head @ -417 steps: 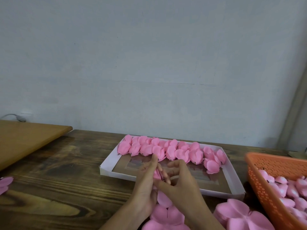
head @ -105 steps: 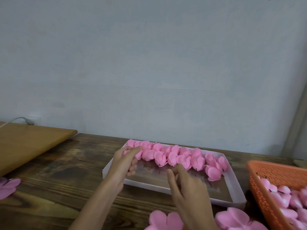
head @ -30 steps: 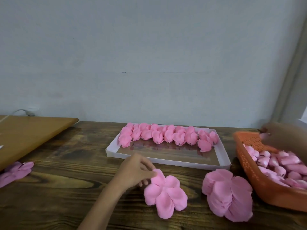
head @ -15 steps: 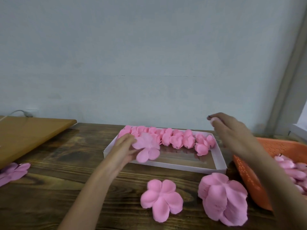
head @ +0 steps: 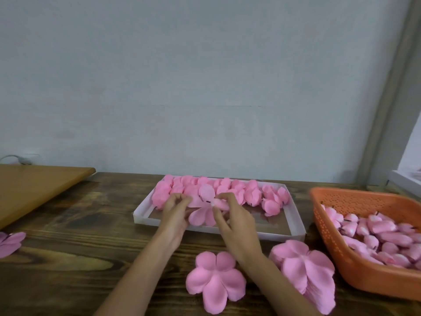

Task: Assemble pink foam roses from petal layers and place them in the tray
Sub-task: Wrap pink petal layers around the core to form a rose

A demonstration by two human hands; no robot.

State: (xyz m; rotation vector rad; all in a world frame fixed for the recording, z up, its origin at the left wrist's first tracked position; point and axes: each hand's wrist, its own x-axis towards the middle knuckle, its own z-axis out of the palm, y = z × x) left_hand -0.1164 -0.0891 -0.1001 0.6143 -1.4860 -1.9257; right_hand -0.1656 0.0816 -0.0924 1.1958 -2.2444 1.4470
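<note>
I judge this the joining step: left hand (head: 175,213) pinching a petal layer (head: 201,218) above the tray (head: 273,235) near rim, right hand (head: 237,222) grip closed on a bud (head: 222,201), which next needs threading through the layer's centre.

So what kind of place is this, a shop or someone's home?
Probably a small craft workbench, maybe at home: a dark wooden table against a bare wall, a white tray of pink foam roses, an orange basket of buds.
</note>
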